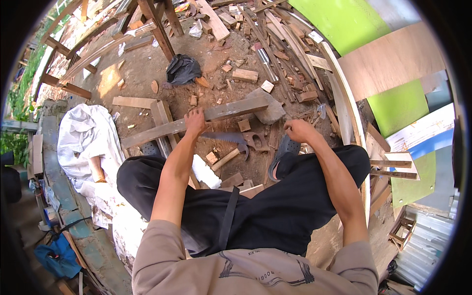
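The dirt ground [211, 59], strewn with offcuts, is flanked on the left by a crumpled white sack [83, 132]. A long wooden beam [231, 109] is laid slantwise in front of the seated person; its right end is set over a stone block [272, 112], and its middle lies directly under the left hand [195, 121]. The beam is gripped from above by that hand, the fingers bent over it, with the left forearm stretched forward past the left knee. Just below the beam, a handsaw [228, 138] is seen between the hands, its handle turned toward the right side. The right hand [301, 132] is held apart from both, near the right shoe [285, 151], its forearm angled inward over the right thigh; its fingers are loosely curled, and whether anything small is held cannot be told. Below the saw, a hammer [227, 159] is seen, and above its handle a small wood block [244, 125].
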Action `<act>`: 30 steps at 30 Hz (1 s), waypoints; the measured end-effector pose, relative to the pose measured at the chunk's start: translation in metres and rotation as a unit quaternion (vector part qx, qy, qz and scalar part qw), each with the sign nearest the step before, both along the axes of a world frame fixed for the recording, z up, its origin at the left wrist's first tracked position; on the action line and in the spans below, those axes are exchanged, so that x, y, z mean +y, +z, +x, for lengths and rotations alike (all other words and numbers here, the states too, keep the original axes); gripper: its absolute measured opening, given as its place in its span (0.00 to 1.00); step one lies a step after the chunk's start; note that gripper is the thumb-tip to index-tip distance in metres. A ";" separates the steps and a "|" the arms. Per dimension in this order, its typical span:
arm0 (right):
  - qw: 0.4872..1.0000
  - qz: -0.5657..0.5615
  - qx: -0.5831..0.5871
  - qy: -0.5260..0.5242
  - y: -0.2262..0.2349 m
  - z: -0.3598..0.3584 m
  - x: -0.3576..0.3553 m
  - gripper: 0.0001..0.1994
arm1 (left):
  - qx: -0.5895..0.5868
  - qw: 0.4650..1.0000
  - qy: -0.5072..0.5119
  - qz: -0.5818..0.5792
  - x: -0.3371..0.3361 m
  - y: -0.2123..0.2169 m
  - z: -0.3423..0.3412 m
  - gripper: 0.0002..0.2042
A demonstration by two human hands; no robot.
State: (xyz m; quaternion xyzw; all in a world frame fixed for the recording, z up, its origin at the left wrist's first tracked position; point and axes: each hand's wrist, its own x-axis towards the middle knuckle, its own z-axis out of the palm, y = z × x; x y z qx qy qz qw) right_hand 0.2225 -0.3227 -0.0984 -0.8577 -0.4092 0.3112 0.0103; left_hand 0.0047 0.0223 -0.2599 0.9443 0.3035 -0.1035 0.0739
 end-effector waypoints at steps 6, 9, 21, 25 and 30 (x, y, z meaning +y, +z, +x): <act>0.999 0.014 0.008 0.031 -0.020 -0.004 0.006 0.16 | 0.013 0.995 -0.099 0.022 0.001 -0.012 -0.005 0.29; 0.999 -0.012 -0.007 0.037 -0.019 -0.010 0.015 0.21 | 0.015 0.982 -0.167 -0.088 -0.028 0.010 -0.018 0.31; 0.970 -0.084 -0.135 0.186 -0.019 -0.038 0.080 0.55 | -0.097 0.901 0.008 -0.423 -0.113 0.064 -0.016 0.41; 0.967 -0.083 -0.141 0.196 -0.029 -0.033 0.089 0.55 | -0.074 0.937 -0.113 -0.323 -0.103 0.109 -0.012 0.40; 0.977 -0.023 -0.084 0.197 -0.025 -0.029 0.095 0.39 | 0.062 0.945 -0.294 -0.131 -0.050 0.189 0.012 0.37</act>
